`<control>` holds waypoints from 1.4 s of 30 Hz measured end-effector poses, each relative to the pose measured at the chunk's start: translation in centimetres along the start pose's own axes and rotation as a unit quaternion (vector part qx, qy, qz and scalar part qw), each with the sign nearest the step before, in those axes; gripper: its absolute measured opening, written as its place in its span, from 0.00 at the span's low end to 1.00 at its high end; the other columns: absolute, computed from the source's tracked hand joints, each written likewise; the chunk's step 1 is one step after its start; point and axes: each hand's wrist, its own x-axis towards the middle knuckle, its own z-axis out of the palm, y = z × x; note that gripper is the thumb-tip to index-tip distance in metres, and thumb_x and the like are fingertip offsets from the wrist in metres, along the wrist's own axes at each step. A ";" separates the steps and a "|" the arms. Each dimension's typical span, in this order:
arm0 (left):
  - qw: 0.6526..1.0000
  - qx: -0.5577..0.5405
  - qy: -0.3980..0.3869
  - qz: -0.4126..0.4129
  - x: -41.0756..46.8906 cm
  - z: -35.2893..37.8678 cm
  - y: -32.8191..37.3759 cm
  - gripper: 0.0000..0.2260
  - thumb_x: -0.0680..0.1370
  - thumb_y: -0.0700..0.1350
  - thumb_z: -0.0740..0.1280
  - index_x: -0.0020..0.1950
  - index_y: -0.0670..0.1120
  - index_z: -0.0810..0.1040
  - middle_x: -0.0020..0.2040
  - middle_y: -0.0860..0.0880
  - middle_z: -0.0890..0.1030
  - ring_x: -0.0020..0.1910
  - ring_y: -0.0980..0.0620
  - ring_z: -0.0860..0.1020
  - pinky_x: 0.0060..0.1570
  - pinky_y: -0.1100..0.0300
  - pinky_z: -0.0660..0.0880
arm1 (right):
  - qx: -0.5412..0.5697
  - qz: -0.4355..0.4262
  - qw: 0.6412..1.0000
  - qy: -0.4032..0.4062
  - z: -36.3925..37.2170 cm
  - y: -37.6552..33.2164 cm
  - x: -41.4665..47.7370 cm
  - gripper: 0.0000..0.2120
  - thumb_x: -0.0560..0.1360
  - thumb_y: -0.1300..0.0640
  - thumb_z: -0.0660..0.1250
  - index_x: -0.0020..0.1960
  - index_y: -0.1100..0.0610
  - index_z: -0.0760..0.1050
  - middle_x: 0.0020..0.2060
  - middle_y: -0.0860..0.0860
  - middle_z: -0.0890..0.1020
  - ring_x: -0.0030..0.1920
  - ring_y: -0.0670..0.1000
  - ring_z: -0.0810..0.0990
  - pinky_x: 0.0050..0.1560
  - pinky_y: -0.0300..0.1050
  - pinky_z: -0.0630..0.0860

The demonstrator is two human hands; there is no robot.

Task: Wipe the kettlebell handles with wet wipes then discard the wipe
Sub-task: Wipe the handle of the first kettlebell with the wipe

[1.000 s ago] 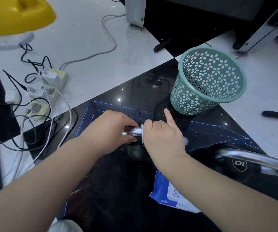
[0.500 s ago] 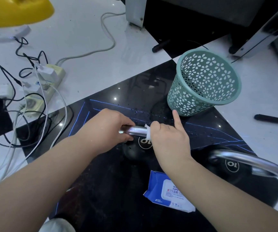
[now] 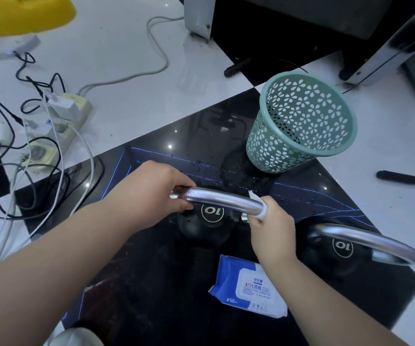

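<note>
Two black kettlebells marked 10 stand on the dark floor tile. The left kettlebell (image 3: pixel 211 228) has a chrome handle (image 3: pixel 222 198). My left hand (image 3: pixel 151 193) grips that handle's left end. My right hand (image 3: pixel 270 221) is closed around the handle's right end with a white wet wipe (image 3: pixel 261 208) wrapped under its fingers. The second kettlebell (image 3: pixel 342 255) sits to the right, its chrome handle (image 3: pixel 366 242) untouched. A blue pack of wet wipes (image 3: pixel 248 287) lies in front of them. A teal perforated waste basket (image 3: pixel 301 128) stands behind, to the right.
Power strips (image 3: pixel 59 126) with tangled cables (image 3: pixel 26 171) lie at the left on white tile. A yellow object (image 3: pixel 21 13) sits at the top left. Black furniture bases (image 3: pixel 301 21) and metal legs fill the back. A black cable end (image 3: pixel 398 177) lies at the right.
My right hand has slid the wipe along the handle from near my left hand to the handle's right end. My left hand has kept its grip.
</note>
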 end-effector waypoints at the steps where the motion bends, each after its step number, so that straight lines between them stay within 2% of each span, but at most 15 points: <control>1: 1.000 0.003 0.001 -0.001 0.0 0.0 0.0 0.09 0.70 0.54 0.75 0.49 0.58 0.83 0.41 0.57 0.83 0.41 0.57 0.79 0.43 0.53 0.77 | 0.053 0.029 0.998 0.005 0.3 0.0 -0.1 0.07 0.72 0.63 0.69 0.45 0.52 0.75 0.36 0.51 0.80 0.35 0.51 0.77 0.34 0.44 0.71; 6: 1.000 -0.002 0.008 -0.002 -0.2 -0.1 0.0 0.09 0.69 0.54 0.76 0.48 0.60 0.83 0.41 0.60 0.83 0.42 0.59 0.78 0.44 0.57 0.76 | 0.218 0.131 0.966 0.043 1.8 -0.3 -0.8 0.08 0.74 0.63 0.67 0.44 0.50 0.78 0.33 0.46 0.80 0.33 0.45 0.77 0.33 0.37 0.72; 9: 1.000 0.005 0.014 0.005 -0.2 -0.2 0.2 0.08 0.70 0.53 0.76 0.47 0.58 0.83 0.40 0.58 0.82 0.41 0.58 0.78 0.43 0.56 0.76 | 0.304 0.200 0.929 0.065 3.1 -0.9 -1.0 0.13 0.75 0.61 0.66 0.39 0.44 0.74 0.38 0.45 0.82 0.40 0.48 0.80 0.39 0.38 0.74; 12: 1.000 0.004 0.017 0.005 -0.2 -0.3 0.2 0.08 0.70 0.53 0.75 0.47 0.58 0.83 0.41 0.57 0.83 0.42 0.58 0.78 0.44 0.55 0.76 | 0.405 0.263 0.872 0.078 4.4 -2.2 -1.1 0.15 0.76 0.62 0.67 0.53 0.42 0.78 0.52 0.44 0.82 0.53 0.46 0.80 0.54 0.38 0.72; 14: 1.000 0.004 0.015 0.007 -0.2 -0.2 0.2 0.08 0.70 0.54 0.75 0.48 0.58 0.83 0.41 0.57 0.83 0.42 0.58 0.78 0.44 0.54 0.76 | 0.431 0.292 0.848 0.099 4.7 -2.6 -0.9 0.13 0.76 0.61 0.67 0.47 0.41 0.77 0.47 0.44 0.83 0.51 0.47 0.81 0.51 0.38 0.72; 18: 1.000 -0.002 0.014 0.007 -0.2 -0.2 0.1 0.09 0.70 0.53 0.75 0.49 0.58 0.84 0.42 0.58 0.83 0.43 0.57 0.79 0.45 0.54 0.76 | 0.413 0.278 0.863 0.081 4.2 -2.3 -0.9 0.14 0.75 0.62 0.68 0.43 0.41 0.76 0.43 0.42 0.82 0.48 0.45 0.81 0.47 0.35 0.71; 20: 1.000 -0.004 0.012 0.003 -0.3 -0.2 0.0 0.09 0.70 0.54 0.75 0.49 0.59 0.84 0.42 0.58 0.83 0.43 0.58 0.78 0.45 0.55 0.77 | 0.386 0.254 0.885 0.058 3.7 -1.9 -1.0 0.12 0.76 0.60 0.68 0.52 0.44 0.77 0.46 0.44 0.84 0.46 0.42 0.82 0.47 0.34 0.73; 23: 1.000 -0.004 0.006 0.001 -0.2 -0.1 0.0 0.08 0.70 0.54 0.75 0.48 0.59 0.83 0.41 0.58 0.83 0.42 0.58 0.78 0.43 0.55 0.77 | 0.306 0.204 0.929 0.031 2.5 -0.8 -0.8 0.06 0.76 0.58 0.66 0.41 0.51 0.74 0.30 0.42 0.79 0.31 0.42 0.76 0.32 0.36 0.71; 25: 1.000 -0.001 0.003 0.001 -0.1 -0.1 0.0 0.07 0.70 0.54 0.74 0.48 0.59 0.83 0.40 0.58 0.83 0.41 0.58 0.79 0.43 0.54 0.77 | 0.223 0.152 0.963 0.016 1.8 0.0 -0.5 0.08 0.76 0.57 0.66 0.38 0.52 0.73 0.27 0.42 0.77 0.30 0.42 0.73 0.33 0.38 0.70; 28: 1.000 -0.001 -0.003 -0.003 -0.1 -0.3 0.0 0.08 0.70 0.54 0.74 0.48 0.59 0.83 0.40 0.57 0.83 0.41 0.57 0.79 0.42 0.53 0.77 | 0.083 0.069 0.994 -0.023 0.7 0.3 -0.1 0.05 0.75 0.56 0.67 0.48 0.56 0.77 0.52 0.47 0.83 0.57 0.54 0.78 0.53 0.48 0.76; 30: 1.000 -0.003 -0.007 -0.007 -0.1 -0.3 0.0 0.08 0.71 0.54 0.74 0.49 0.59 0.83 0.40 0.56 0.83 0.40 0.57 0.79 0.42 0.53 0.78 | -0.015 0.028 0.998 -0.055 -0.2 -0.3 0.0 0.04 0.76 0.57 0.67 0.49 0.56 0.75 0.65 0.51 0.77 0.72 0.56 0.65 0.59 0.49 0.74; 32: 1.000 -0.005 -0.011 -0.009 -0.1 -0.4 0.1 0.08 0.71 0.54 0.74 0.49 0.59 0.83 0.40 0.56 0.83 0.40 0.57 0.79 0.43 0.54 0.78 | -0.086 -0.014 0.994 -0.062 -1.1 -1.0 -0.2 0.04 0.76 0.57 0.67 0.49 0.55 0.74 0.58 0.51 0.81 0.74 0.56 0.62 0.57 0.49 0.74; 35: 1.000 -0.003 -0.016 -0.010 -0.1 -0.4 0.1 0.08 0.71 0.54 0.74 0.50 0.58 0.82 0.40 0.55 0.83 0.41 0.57 0.79 0.43 0.53 0.78 | -0.174 -0.077 0.981 -0.043 -1.8 -2.3 -0.7 0.09 0.72 0.60 0.73 0.43 0.57 0.72 0.39 0.51 0.80 0.59 0.59 0.77 0.62 0.52 0.74; 39: 1.000 -0.003 -0.019 -0.015 -0.2 -0.4 0.3 0.09 0.71 0.54 0.74 0.50 0.59 0.82 0.42 0.56 0.83 0.42 0.56 0.80 0.43 0.53 0.78 | -0.276 -0.141 0.951 -0.017 -1.6 -3.5 -0.4 0.17 0.58 0.69 0.78 0.35 0.58 0.72 0.29 0.53 0.79 0.46 0.58 0.84 0.69 0.57 0.68; 42: 1.000 0.000 -0.021 -0.019 -0.2 -0.5 0.3 0.09 0.71 0.54 0.74 0.50 0.59 0.82 0.42 0.56 0.83 0.43 0.56 0.79 0.43 0.54 0.78 | -0.311 -0.210 0.927 0.001 -1.8 -4.4 -0.9 0.09 0.70 0.67 0.62 0.33 0.59 0.71 0.24 0.54 0.75 0.40 0.61 0.83 0.67 0.63 0.68</control>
